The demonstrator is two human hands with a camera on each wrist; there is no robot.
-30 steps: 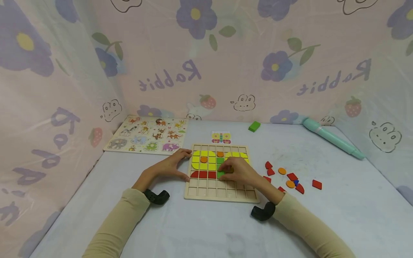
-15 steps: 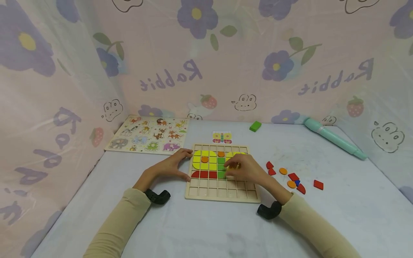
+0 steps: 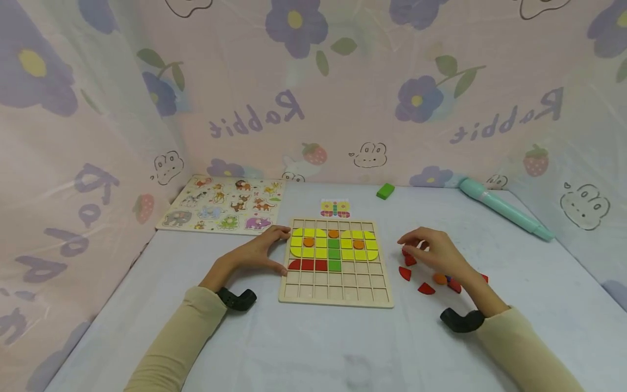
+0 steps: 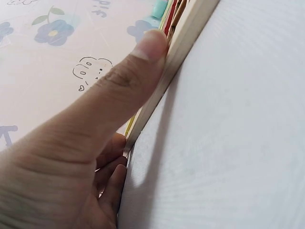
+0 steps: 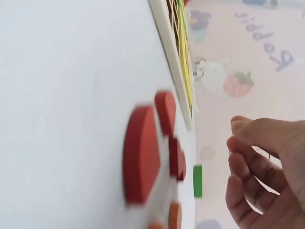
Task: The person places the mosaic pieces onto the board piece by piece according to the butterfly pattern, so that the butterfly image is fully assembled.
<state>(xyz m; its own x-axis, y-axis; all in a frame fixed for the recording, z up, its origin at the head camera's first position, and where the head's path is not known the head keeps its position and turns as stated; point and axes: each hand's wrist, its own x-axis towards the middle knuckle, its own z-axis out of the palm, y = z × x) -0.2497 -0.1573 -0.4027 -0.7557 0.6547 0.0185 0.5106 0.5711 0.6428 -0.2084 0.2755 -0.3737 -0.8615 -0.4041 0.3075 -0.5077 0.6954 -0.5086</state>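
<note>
Head view: right hand (image 3: 438, 255) has left mid-frame board (image 3: 318, 294) for red pieces (image 3: 426, 289) right of centre; grip loosely apart, nothing seen held. Left hand (image 3: 254, 255) spread against board's left edge. Red row (image 3: 308, 265) looks half done.

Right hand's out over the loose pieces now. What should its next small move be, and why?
I'd probably lower the right hand and pinch the nearest red piece. It appears to hold nothing; the cells right of the lowest green tile are bare, while red tiles fill those to its left, and the butterfly card shows red on both sides.
</note>
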